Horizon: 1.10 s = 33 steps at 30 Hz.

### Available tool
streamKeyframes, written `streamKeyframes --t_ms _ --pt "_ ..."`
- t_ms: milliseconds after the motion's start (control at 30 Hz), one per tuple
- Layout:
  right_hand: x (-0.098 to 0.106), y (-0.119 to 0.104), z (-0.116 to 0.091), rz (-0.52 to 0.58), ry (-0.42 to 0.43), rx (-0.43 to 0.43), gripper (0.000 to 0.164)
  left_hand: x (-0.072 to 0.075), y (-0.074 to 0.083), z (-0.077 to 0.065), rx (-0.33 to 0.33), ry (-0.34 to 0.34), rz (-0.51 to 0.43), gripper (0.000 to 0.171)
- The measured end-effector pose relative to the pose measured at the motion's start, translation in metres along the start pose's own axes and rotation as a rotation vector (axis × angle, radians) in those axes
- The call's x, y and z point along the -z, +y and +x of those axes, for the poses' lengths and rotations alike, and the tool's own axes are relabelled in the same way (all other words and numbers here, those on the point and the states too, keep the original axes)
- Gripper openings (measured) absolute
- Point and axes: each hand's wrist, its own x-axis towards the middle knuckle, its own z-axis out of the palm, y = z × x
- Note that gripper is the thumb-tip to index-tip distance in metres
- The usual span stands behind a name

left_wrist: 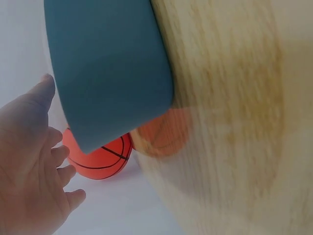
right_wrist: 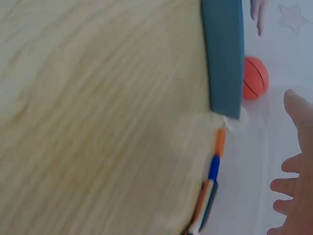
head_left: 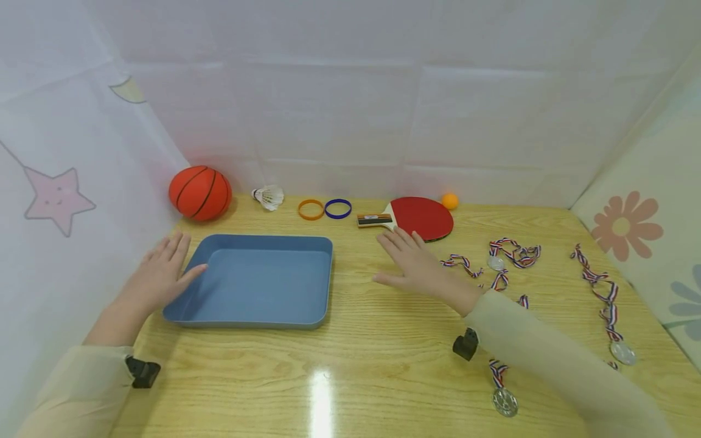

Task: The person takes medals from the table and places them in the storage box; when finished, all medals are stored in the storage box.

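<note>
A blue-grey rectangular tray (head_left: 257, 280) lies on the wooden table, left of the middle. My left hand (head_left: 162, 274) is at the tray's left side, fingers extended and thumb pointing over its rim; in the left wrist view the hand (left_wrist: 34, 161) holds nothing. My right hand (head_left: 418, 264) hovers with straight fingers in front of a red table tennis paddle (head_left: 421, 218), and it too holds nothing. Right of that hand lie medals on striped ribbons, one silver medal (head_left: 505, 402) near the front and another medal (head_left: 622, 351) by the right edge.
Along the back stand a small red basketball (head_left: 201, 193), a shuttlecock (head_left: 268, 197), an orange wristband (head_left: 311, 210), a blue wristband (head_left: 338, 208) and an orange ball (head_left: 450, 201). More ribbons (head_left: 517, 252) spread over the right side. White cloth (head_left: 328, 109) walls in the back and sides.
</note>
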Motion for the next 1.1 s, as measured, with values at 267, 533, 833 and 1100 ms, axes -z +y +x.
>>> streamKeyframes --t_ms 267,533,833,1100 --pt "-0.033 -0.033 0.028 0.014 -0.080 0.068 0.079 -0.005 -0.003 0.002 -0.001 -0.031 0.025 0.080" --pt "-0.046 -0.052 0.041 0.042 -0.108 0.100 0.080 -0.006 -0.001 0.001 0.015 -0.097 0.024 0.081" --pt "-0.047 -0.059 0.044 0.008 -0.180 0.093 0.079 -0.009 -0.002 -0.001 0.055 -0.169 0.015 0.082" --pt "-0.045 -0.053 0.039 0.067 -0.184 0.088 0.079 -0.009 0.004 0.002 0.029 -0.166 0.023 0.080"
